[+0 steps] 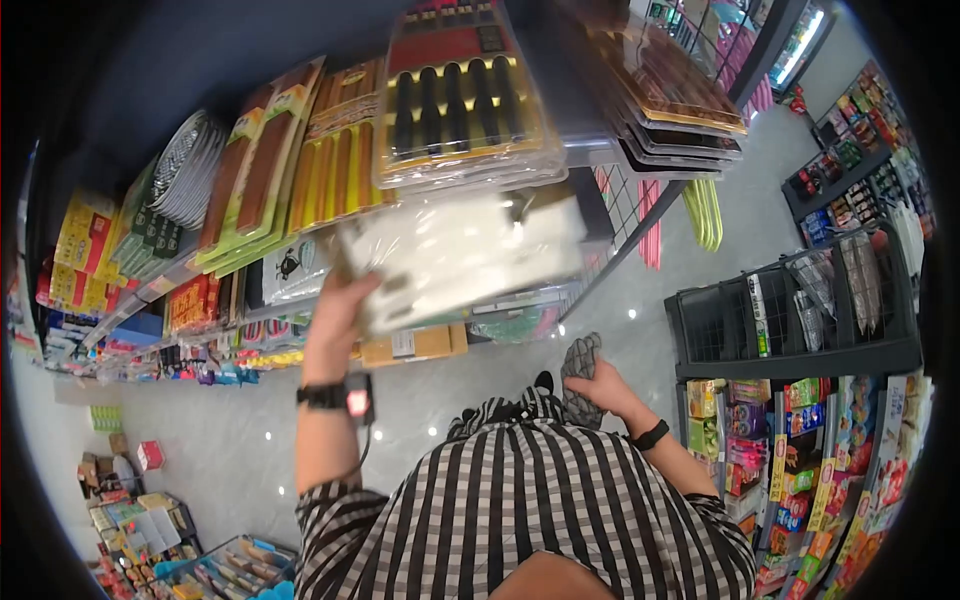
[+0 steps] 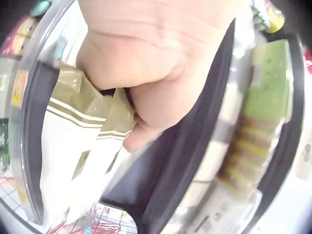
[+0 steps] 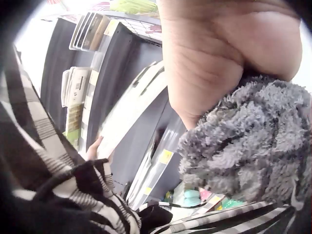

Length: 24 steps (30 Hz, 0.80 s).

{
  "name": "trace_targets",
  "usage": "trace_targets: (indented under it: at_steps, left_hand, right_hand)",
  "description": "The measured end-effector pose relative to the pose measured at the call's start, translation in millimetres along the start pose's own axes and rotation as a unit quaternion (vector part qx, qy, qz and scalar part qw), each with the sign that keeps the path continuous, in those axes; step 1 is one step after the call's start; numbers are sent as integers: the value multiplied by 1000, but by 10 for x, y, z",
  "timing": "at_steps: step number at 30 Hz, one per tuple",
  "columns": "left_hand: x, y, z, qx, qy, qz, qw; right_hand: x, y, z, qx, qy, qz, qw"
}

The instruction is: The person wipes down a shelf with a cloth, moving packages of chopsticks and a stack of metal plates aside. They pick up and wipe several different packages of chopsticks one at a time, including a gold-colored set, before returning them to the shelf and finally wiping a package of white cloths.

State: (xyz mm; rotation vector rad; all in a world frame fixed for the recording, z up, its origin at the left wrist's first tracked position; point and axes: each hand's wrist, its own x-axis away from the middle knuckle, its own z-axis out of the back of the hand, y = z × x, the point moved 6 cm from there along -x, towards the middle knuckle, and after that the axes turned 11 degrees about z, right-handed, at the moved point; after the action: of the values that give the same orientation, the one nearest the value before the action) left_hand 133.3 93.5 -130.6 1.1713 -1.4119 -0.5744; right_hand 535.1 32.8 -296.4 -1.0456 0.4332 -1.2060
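White packet [image 1: 460,255] held up at shelf [image 1: 598,152], centre of frame.
Left hand [image 1: 342,300] grip curled tight round packet's left end; right hand [image 1: 606,385] grip closed on grey fuzzy cloth [image 1: 582,352], lower centre-right by checked shirt [image 1: 520,500].

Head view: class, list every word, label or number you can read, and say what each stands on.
No text reads clearly anywhere.
White packet in the left hand: print blurred.
Blister pack above it: label too small.
Coloured packets at right: too small.
Grey cloth in the right hand: no text.
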Motion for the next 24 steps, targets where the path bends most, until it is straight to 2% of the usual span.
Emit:
trace_targets:
  at_steps: [1, 2, 3, 4, 6, 7, 9, 11, 12, 14, 15, 17, 18, 20, 21, 24]
  left_hand:
    - [283, 36, 210, -32, -5, 9, 999]
    - [473, -71, 598, -37, 27, 4, 999]
    - [697, -192, 950, -49, 47, -27, 997]
    - [925, -341, 1289, -64, 79, -15, 995]
    - [1508, -394, 1406, -27, 152, 16, 988]
    - [1635, -567, 1628, -20, 150, 11, 988]
    - [1815, -830, 1938, -5, 160, 16, 987]
    - [1904, -1079, 2107, 26, 164, 38, 985]
    - [1918, -1151, 2112, 45, 148, 28, 988]
    - [1970, -1273, 2101, 76, 162, 40, 983]
    - [2006, -1319, 2097, 82, 163, 38, 982]
    - [2059, -1418, 2086, 109, 171, 44, 978]
    - [2074, -1463, 2089, 117, 171, 40, 978]
    - [2128, -1584, 2124, 141, 195, 33, 970]
    - [2158, -1632, 2110, 158, 198, 48, 966]
    - [2212, -1678, 1947, 194, 242, 30, 950]
  right_hand:
    - [-50, 84, -55, -57, 6, -3, 998]
    - [-91, 102, -101, -115, 12, -4, 993]
    - [-114, -133, -27, -114, 19, -1, 993]
    - [-156, -555, 160, -127, 33, 17, 991]
    - [-396, -1018, 391, -163, 82, 74, 980]
    - [-554, -1164, 473, -186, 116, 114, 969]
    - [-925, -1446, 619, -93, 210, 159, 960]
    - [-1132, -2091, 591, 141, 252, 246, 925]
    - [-1335, -2169, 473, 143, 253, 249, 924]
    - [-1791, -2158, 79, 294, 227, 273, 887]
    - [-1935, -2124, -88, 298, 224, 277, 886]
    - [-2241, -2034, -444, 395, 128, 289, 862]
    - [-2404, -2035, -475, 401, 127, 295, 858]
    - [-2794, -1885, -543, 375, 26, 253, 892]
    - [-2866, -1921, -475, 339, 83, 334, 875]
    - [-3060, -1621, -217, 352, 88, 332, 871]
